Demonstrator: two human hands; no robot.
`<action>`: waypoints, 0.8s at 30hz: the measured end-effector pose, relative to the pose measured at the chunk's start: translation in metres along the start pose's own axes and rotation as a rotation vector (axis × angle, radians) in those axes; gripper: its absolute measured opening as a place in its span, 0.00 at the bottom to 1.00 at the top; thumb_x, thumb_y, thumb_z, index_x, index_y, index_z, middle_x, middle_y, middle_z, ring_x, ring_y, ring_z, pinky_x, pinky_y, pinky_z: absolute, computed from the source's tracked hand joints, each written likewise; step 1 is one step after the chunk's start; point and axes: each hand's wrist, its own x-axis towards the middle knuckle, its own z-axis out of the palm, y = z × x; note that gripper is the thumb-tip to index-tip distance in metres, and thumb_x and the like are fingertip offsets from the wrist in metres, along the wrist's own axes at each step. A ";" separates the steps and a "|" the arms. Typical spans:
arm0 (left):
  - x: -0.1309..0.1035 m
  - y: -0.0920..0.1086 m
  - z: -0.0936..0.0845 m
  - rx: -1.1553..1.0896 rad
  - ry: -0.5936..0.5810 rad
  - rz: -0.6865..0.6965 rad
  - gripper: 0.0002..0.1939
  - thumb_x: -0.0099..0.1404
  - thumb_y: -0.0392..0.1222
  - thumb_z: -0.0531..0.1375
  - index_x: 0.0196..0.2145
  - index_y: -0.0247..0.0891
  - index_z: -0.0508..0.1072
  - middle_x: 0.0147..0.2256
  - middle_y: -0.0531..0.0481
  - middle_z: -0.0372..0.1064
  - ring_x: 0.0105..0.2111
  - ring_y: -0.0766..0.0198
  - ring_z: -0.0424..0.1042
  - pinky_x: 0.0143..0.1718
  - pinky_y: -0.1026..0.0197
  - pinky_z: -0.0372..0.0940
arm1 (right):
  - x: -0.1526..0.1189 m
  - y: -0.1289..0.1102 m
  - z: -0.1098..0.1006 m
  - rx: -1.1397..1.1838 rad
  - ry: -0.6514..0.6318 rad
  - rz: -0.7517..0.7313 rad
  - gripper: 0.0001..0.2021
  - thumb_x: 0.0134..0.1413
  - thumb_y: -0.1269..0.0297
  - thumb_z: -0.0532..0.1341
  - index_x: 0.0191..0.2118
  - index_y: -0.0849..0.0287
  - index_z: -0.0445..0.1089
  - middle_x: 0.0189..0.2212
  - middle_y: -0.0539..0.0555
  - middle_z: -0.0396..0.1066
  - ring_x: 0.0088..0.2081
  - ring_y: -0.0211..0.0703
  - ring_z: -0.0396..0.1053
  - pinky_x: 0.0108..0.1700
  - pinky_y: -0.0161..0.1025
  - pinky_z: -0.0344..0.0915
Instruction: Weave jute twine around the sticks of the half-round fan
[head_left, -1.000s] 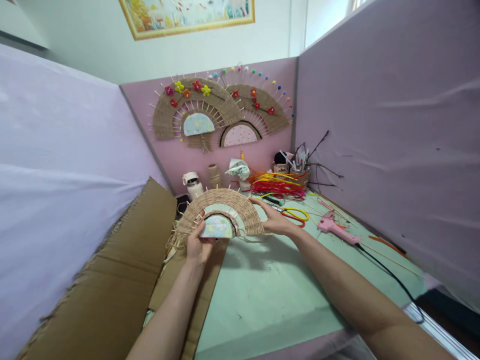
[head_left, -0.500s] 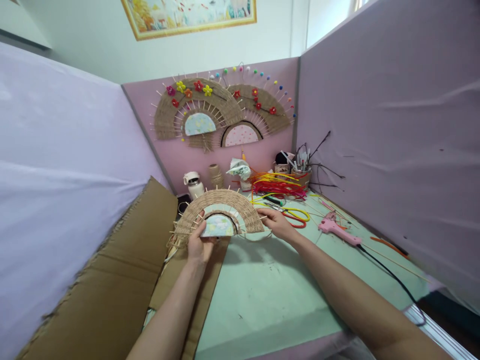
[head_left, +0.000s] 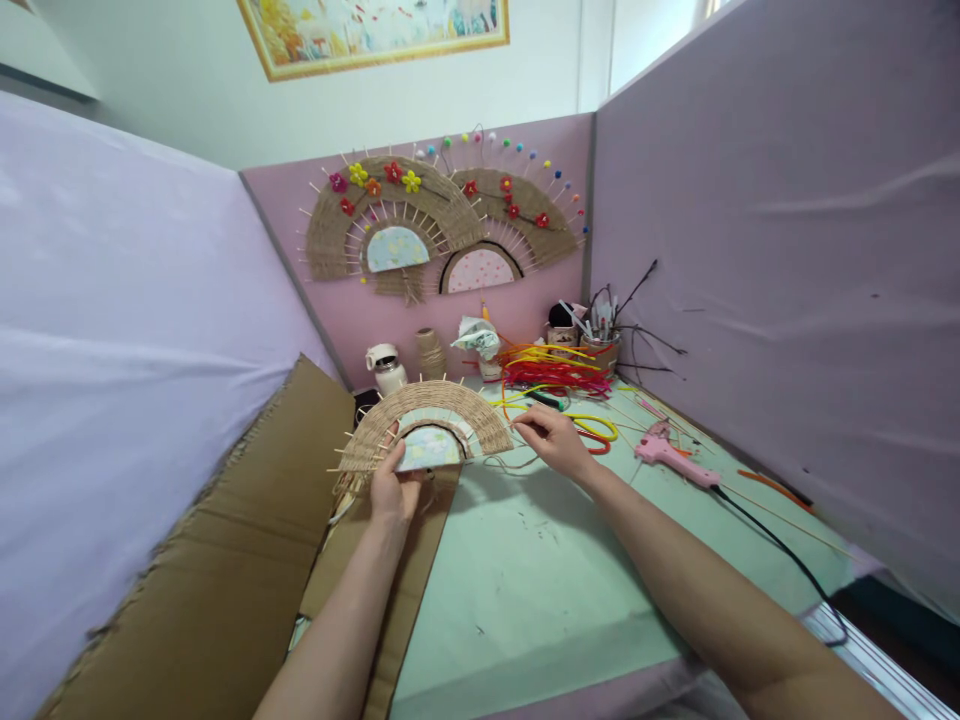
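at left, thin sticks [head_left: 334, 469] project from the fan [head_left: 433, 396], held up above the bench [head_left: 540, 570]; these are likely brittle and unsuitable as grips. the left hand [head_left: 394, 492] has its fingers closed on the fan beside the cloth half-circle [head_left: 429, 448], probably the firmest hold. the woven band should be light, slightly flexible and non-slip. at the right end, the right hand [head_left: 556, 440] has narrowed fingers; whether they grip a stick or cord cannot be told.
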 end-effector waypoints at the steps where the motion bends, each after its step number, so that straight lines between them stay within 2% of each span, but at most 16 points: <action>1: 0.000 0.001 0.001 -0.001 0.009 0.007 0.21 0.58 0.26 0.56 0.49 0.39 0.71 0.44 0.46 0.74 0.39 0.61 0.75 0.42 0.59 0.70 | -0.001 0.000 0.000 -0.016 -0.004 -0.016 0.09 0.58 0.63 0.56 0.31 0.58 0.71 0.27 0.54 0.69 0.29 0.40 0.63 0.33 0.37 0.59; 6: 0.000 0.003 0.001 -0.035 0.007 0.024 0.21 0.59 0.27 0.56 0.49 0.38 0.71 0.44 0.46 0.74 0.39 0.61 0.75 0.42 0.59 0.70 | -0.002 0.002 0.004 -0.031 -0.033 0.015 0.12 0.58 0.60 0.55 0.29 0.59 0.70 0.25 0.52 0.67 0.27 0.39 0.61 0.32 0.37 0.57; 11: 0.001 0.002 0.000 -0.032 0.004 0.012 0.23 0.59 0.27 0.56 0.51 0.40 0.70 0.44 0.46 0.74 0.40 0.61 0.75 0.42 0.58 0.70 | -0.003 0.000 0.014 0.139 -0.152 0.201 0.14 0.55 0.55 0.57 0.27 0.60 0.70 0.23 0.50 0.66 0.27 0.38 0.61 0.31 0.35 0.57; 15: -0.001 0.003 0.002 -0.039 0.014 0.005 0.19 0.60 0.27 0.55 0.48 0.38 0.72 0.41 0.47 0.75 0.39 0.63 0.75 0.42 0.61 0.70 | -0.005 -0.003 0.020 0.284 -0.196 0.343 0.18 0.54 0.52 0.57 0.22 0.60 0.66 0.18 0.48 0.60 0.23 0.35 0.56 0.26 0.34 0.52; 18: -0.004 0.003 0.002 -0.041 -0.061 -0.083 0.15 0.61 0.29 0.55 0.45 0.35 0.73 0.41 0.46 0.75 0.40 0.62 0.74 0.42 0.62 0.70 | -0.006 0.000 0.019 0.365 -0.170 0.404 0.18 0.54 0.50 0.57 0.22 0.59 0.65 0.18 0.47 0.58 0.21 0.34 0.53 0.24 0.33 0.50; 20: -0.005 0.001 0.000 0.012 -0.119 -0.181 0.12 0.62 0.31 0.56 0.43 0.33 0.73 0.39 0.44 0.75 0.38 0.62 0.75 0.39 0.62 0.71 | -0.005 0.003 0.017 0.416 -0.157 0.434 0.18 0.53 0.49 0.57 0.23 0.59 0.64 0.19 0.47 0.58 0.21 0.33 0.52 0.24 0.33 0.49; 24: -0.003 -0.005 -0.006 0.153 -0.115 -0.295 0.09 0.62 0.31 0.57 0.40 0.31 0.72 0.33 0.45 0.75 0.28 0.65 0.74 0.30 0.64 0.72 | -0.003 0.007 0.014 0.464 -0.138 0.453 0.18 0.53 0.50 0.57 0.22 0.59 0.62 0.19 0.47 0.58 0.22 0.33 0.53 0.24 0.32 0.50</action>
